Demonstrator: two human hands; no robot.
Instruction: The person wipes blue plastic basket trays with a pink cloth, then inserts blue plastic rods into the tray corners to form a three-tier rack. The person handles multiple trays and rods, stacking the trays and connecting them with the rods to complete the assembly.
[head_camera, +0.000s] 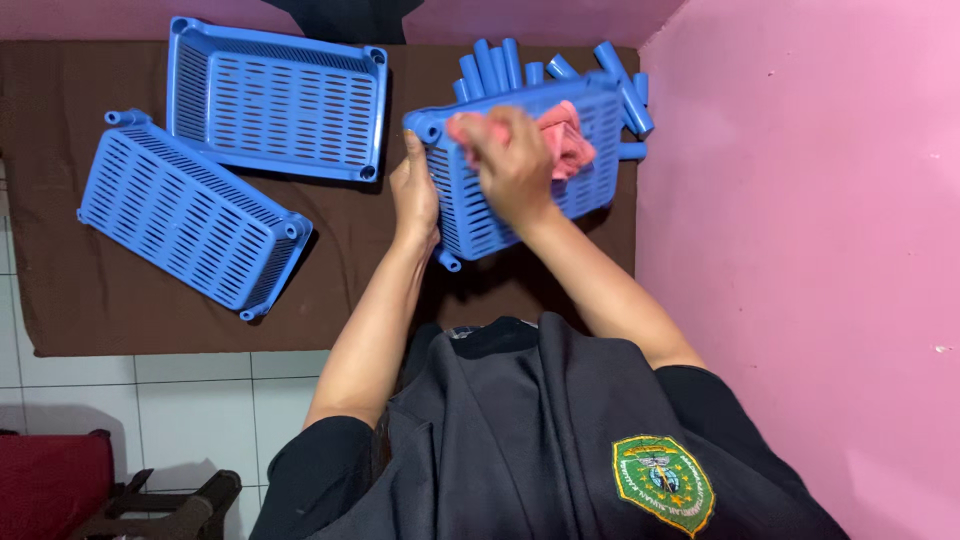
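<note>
A blue slotted plastic basket (590, 165) is tilted up off the brown mat, its underside facing me. My left hand (412, 195) grips its left edge. My right hand (512, 160) presses a pink cloth (568, 140) against the basket's slotted face, fingers closed on the cloth. Behind the basket lie several blue plastic tubes (625, 90).
Two more blue slotted baskets lie on the brown mat (90, 290): one open side up (275, 100) at the back, one turned over (190, 215) at the left. A pink wall (800, 200) stands close on the right. White tiled floor (200, 400) and a dark wooden stand (180, 505) are at lower left.
</note>
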